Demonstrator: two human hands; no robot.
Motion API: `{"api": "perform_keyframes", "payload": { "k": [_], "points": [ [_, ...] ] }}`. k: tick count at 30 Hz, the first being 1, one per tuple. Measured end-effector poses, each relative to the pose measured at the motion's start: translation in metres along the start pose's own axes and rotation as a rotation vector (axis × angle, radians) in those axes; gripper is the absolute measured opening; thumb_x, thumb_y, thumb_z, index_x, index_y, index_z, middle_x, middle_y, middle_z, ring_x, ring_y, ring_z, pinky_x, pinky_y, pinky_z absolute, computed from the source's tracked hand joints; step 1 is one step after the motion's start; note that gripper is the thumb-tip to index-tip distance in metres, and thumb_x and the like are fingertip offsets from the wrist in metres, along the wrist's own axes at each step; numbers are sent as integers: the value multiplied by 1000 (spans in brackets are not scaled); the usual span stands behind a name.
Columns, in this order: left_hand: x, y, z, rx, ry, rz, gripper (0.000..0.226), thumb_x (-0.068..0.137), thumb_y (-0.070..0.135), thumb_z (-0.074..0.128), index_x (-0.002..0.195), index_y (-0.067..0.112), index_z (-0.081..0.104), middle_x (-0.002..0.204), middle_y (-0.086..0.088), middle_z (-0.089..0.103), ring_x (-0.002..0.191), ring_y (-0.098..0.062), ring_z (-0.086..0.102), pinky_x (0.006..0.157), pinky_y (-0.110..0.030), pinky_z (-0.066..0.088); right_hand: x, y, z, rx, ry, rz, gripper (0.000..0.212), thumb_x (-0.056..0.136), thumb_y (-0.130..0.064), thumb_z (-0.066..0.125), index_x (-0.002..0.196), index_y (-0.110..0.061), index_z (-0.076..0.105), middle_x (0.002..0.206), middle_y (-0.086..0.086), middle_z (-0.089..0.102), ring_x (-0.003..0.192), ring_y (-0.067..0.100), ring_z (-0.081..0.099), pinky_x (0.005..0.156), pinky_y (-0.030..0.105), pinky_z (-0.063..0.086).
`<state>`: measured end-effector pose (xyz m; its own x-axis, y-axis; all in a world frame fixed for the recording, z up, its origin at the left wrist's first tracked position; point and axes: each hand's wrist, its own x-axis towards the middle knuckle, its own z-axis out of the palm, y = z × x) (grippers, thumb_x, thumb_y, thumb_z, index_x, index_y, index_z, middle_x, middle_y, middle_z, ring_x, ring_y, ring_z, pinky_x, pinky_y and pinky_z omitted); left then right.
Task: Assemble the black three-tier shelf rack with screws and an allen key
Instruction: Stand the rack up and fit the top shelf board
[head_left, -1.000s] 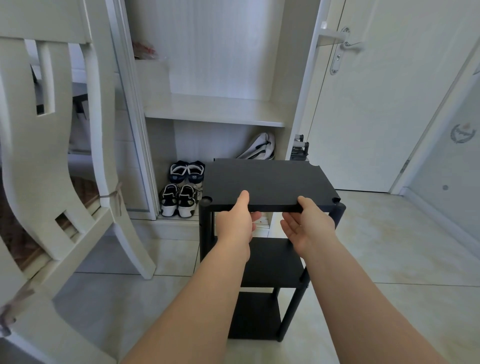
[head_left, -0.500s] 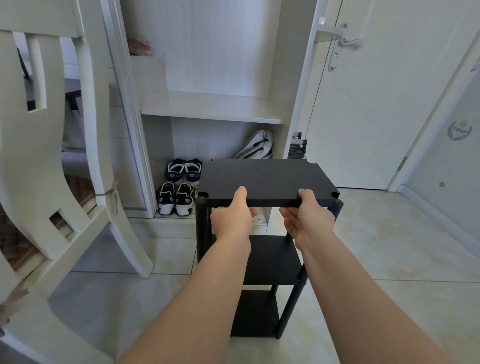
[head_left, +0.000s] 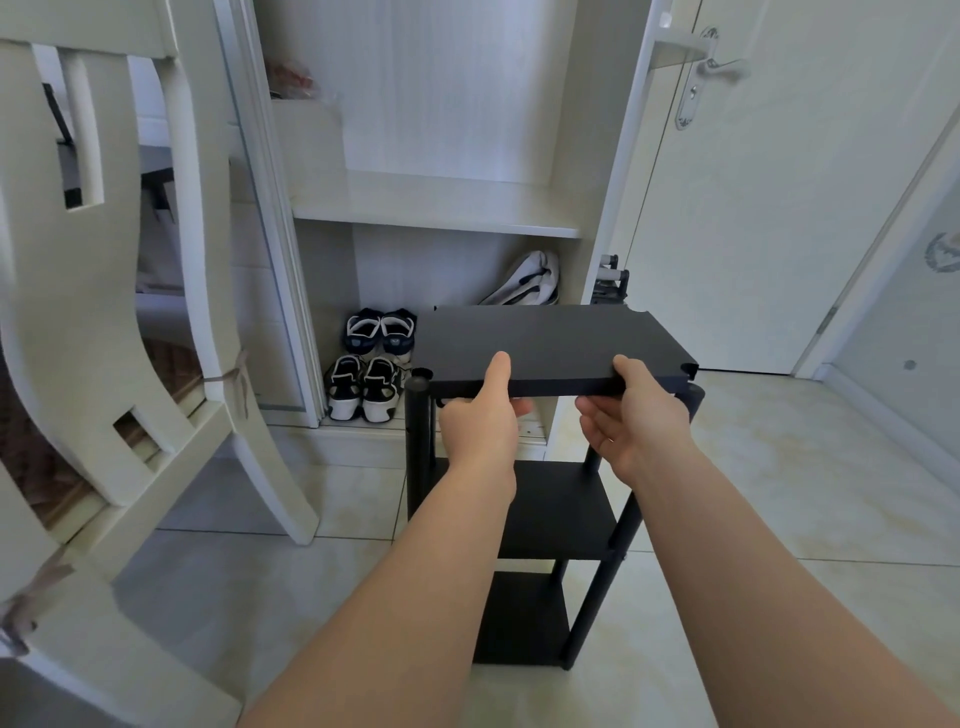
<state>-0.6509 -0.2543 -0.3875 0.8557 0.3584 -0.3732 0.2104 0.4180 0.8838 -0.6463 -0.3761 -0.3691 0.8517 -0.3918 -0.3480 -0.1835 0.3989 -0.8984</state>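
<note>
top shelf panel (head_left: 550, 343) level atop the rack posts, long axis left-right, near long edge facing the person | left hand (head_left: 480, 421) and right hand (head_left: 636, 421) each pinch that edge, thumb above, fingers beneath | front-left post (head_left: 418, 426) top exposed beside panel corner notch; seating unclear | rack stands on tiled floor (head_left: 779, 493), shoes (head_left: 363, 384) behind

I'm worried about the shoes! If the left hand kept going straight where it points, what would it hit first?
The left hand grips the top shelf, so that blocks it first. The shoes sit to its left, probably missed; depth is unclear.
</note>
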Motion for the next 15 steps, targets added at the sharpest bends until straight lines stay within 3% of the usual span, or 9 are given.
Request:
{"api": "perform_keyframes", "payload": {
  "k": [2, 6, 8, 12, 15],
  "points": [
    [-1, 1, -1, 2, 4, 5, 42, 86, 55, 66, 102, 18, 58, 72, 5, 70, 71, -10, 59, 64, -28, 42, 2, 0, 1, 8, -8, 14, 28, 96, -41, 64, 102, -14, 61, 70, 5, 76, 59, 15, 74, 51, 26, 57],
    [-2, -1, -5, -8, 34, 31, 36, 87, 52, 66, 92, 18, 58, 69, 4, 69, 70, -11, 59, 59, -27, 36, 3, 3, 2, 8, -11, 27, 29, 97, -39, 64, 107, -12, 60, 78, 10, 77, 59, 18, 74, 48, 25, 54],
    [-4, 0, -5, -8, 36, 55, 33, 88, 51, 66, 89, 19, 59, 68, 4, 69, 74, -12, 60, 59, -26, 33, 3, 2, 2, 9, -26, 26, 29, 98, -38, 64, 107, -10, 60, 73, 10, 76, 60, 19, 75, 46, 23, 53],
    [-5, 6, -6, 10, -15, 153, 26, 88, 51, 66, 86, 25, 61, 60, 11, 70, 74, -9, 63, 64, -26, 38, 2, -1, 2, 31, -62, 33, 28, 99, -38, 62, 106, -11, 59, 66, 8, 74, 60, 18, 75, 47, 22, 53],
    [-5, 5, -7, 22, -44, 103, 33, 88, 53, 66, 96, 22, 62, 62, 12, 71, 73, -10, 61, 72, -29, 45, 1, 0, 2, 33, -35, 19, 24, 99, -35, 63, 104, -11, 60, 64, 8, 74, 57, 18, 74, 45, 22, 52]
  ]
}}
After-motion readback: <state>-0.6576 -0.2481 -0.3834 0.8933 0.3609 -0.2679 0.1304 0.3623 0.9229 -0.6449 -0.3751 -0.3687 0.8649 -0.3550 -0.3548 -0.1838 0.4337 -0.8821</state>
